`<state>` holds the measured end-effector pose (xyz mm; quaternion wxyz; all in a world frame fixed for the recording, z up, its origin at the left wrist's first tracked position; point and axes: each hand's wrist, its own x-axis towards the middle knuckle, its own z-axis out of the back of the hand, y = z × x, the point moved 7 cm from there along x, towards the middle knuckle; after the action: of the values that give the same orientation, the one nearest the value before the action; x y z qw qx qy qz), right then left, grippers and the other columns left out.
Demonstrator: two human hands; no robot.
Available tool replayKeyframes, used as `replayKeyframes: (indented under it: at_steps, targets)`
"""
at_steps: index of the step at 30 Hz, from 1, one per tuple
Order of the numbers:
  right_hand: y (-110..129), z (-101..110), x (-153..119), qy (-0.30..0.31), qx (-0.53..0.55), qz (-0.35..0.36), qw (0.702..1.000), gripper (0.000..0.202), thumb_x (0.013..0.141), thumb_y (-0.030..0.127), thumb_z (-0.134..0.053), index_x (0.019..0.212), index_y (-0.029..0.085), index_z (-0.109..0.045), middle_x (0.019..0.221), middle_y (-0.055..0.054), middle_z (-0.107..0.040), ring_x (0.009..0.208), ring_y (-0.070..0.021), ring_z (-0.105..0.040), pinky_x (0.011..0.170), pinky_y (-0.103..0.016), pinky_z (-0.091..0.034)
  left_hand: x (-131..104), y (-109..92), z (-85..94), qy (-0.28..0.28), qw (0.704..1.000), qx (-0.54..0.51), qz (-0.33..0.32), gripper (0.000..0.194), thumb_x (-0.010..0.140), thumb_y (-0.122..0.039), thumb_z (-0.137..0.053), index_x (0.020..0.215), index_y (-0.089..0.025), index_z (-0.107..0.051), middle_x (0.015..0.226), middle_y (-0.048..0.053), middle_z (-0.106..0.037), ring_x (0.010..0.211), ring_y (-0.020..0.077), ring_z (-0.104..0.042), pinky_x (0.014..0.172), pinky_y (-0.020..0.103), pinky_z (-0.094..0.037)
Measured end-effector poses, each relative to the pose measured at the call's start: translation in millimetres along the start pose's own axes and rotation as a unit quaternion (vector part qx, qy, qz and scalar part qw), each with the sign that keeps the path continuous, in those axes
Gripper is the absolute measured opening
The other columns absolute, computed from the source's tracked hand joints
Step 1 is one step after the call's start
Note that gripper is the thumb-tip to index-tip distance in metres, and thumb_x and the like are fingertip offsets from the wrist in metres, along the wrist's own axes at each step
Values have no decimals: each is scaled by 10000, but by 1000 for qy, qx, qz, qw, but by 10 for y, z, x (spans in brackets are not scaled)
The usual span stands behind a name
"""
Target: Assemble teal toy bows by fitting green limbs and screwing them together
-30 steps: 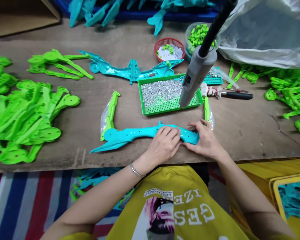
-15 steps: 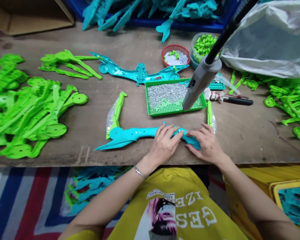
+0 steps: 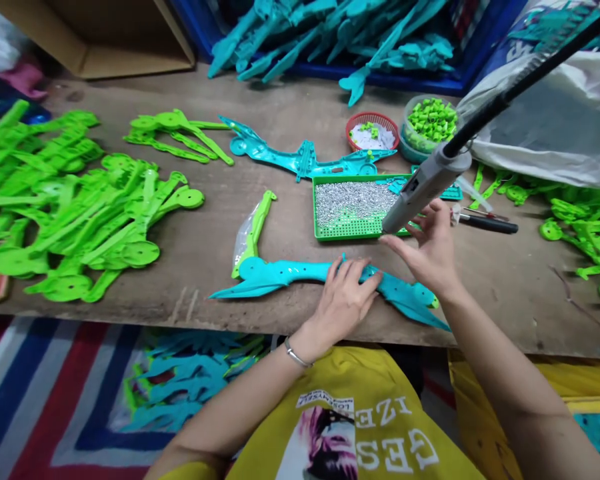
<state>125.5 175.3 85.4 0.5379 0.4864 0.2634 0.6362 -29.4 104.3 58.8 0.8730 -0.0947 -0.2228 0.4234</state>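
My left hand (image 3: 349,292) lies over the middle of a blue plastic bow-shaped part (image 3: 280,272), its fingers curled over the part and holding it against the table. A lime-green arm (image 3: 259,230) in a clear plastic piece extends from the part's left end. At the part's right end a bit of green shows, the rest hidden behind my right hand and forearm. My right hand (image 3: 433,257) is raised, thumb and fingers apart, close to the lower end of a hanging grey electric screwdriver (image 3: 427,187). Whether it touches the tool is unclear.
A green tray (image 3: 347,230) of small silver screws sits behind the part. Further back are another blue bow-shaped part (image 3: 280,158), a red basket (image 3: 371,119) and a tub of green caps (image 3: 433,123). Green arms (image 3: 115,227) are heaped at left. A black-handled tool (image 3: 490,222) lies right.
My right hand has left the blue part and risen toward the screwdriver, opening its fingers. My left hand stays on the part. The whole view has shifted and tilted slightly.
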Motion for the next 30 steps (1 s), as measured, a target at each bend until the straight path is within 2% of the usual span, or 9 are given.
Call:
replayKeyframes:
  at_steps: [3, 6, 9, 12, 16, 19, 24, 27, 30]
  targets:
    - [-4, -68, 164, 2, 27, -8, 1000, 545, 788, 344, -755, 1229, 317, -436, 1028, -9, -651, 904, -193, -683, 810, -376, -611, 55, 138, 73, 24, 999, 18, 42, 560, 891, -386, -674, 1359, -111, -534, 1229, 171, -642, 1183, 329, -552, 1116, 552, -378]
    - [63, -23, 225, 8, 14, -16, 1000, 513, 753, 239, -720, 1207, 296, -487, 1005, -17, -661, 867, -202, -682, 757, -387, -601, 126, 234, 68, 61, 996, 44, 49, 736, 833, -430, -731, 1412, -63, -463, 1215, 188, -654, 1173, 361, -543, 1148, 604, -302]
    - [195, 65, 253, 21, 15, -20, 999, 511, 721, 166, -651, 1207, 269, -531, 977, -31, -683, 888, -229, -682, 768, -428, -587, 179, 285, 6, 92, 994, 36, 35, 669, 823, -373, -732, 1382, -94, -495, 1198, 149, -672, 1151, 344, -555, 1180, 598, -255]
    - [318, 172, 289, 7, 55, -4, 998, 452, 711, 163, -621, 1151, 259, -580, 893, -15, -683, 880, -238, -684, 798, -452, -575, 191, 320, -30, 89, 995, 5, 33, 604, 825, -338, -719, 1349, -112, -519, 1167, 112, -682, 1136, 319, -559, 1210, 579, -224]
    - [305, 247, 343, -35, 87, -13, 996, 298, 741, 242, -698, 1027, 264, -618, 772, 11, -653, 744, -212, -666, 725, -417, -569, 164, 336, -32, 67, 997, -24, 41, 659, 832, -319, -702, 1410, -116, -460, 1150, 97, -676, 1141, 305, -554, 1218, 583, -216]
    - [252, 257, 378, -79, 80, -26, 993, 276, 755, 331, -777, 964, 259, -611, 667, 42, -615, 618, -180, -633, 655, -381, -561, 148, 329, -35, 62, 997, -26, 41, 751, 842, -334, -693, 1486, -109, -378, 1186, 105, -654, 1145, 304, -551, 1208, 589, -235]
    - [188, 179, 466, -122, 88, -2, 989, 297, 793, 436, -755, 969, 259, -593, 664, 44, -611, 589, -174, -646, 614, -359, -561, 153, 342, -46, 60, 997, -33, 32, 738, 846, -334, -699, 1484, -124, -393, 1155, 100, -669, 1132, 305, -549, 1199, 621, -246]
    - [91, 69, 532, -123, 126, 18, 984, 311, 798, 453, -730, 991, 262, -578, 632, 56, -578, 562, -172, -635, 607, -356, -551, 163, 351, -44, 62, 997, -24, 33, 692, 845, -348, -709, 1431, -88, -449, 1148, 118, -663, 1132, 312, -553, 1203, 604, -257]
    - [-27, -75, 580, -115, 155, 18, 981, 306, 788, 453, -715, 975, 259, -571, 602, 63, -556, 529, -167, -608, 591, -355, -537, 132, 240, -19, 46, 999, 4, 19, 604, 881, -332, -682, 1399, -87, -490, 1212, 139, -655, 1161, 313, -556, 1175, 567, -312]
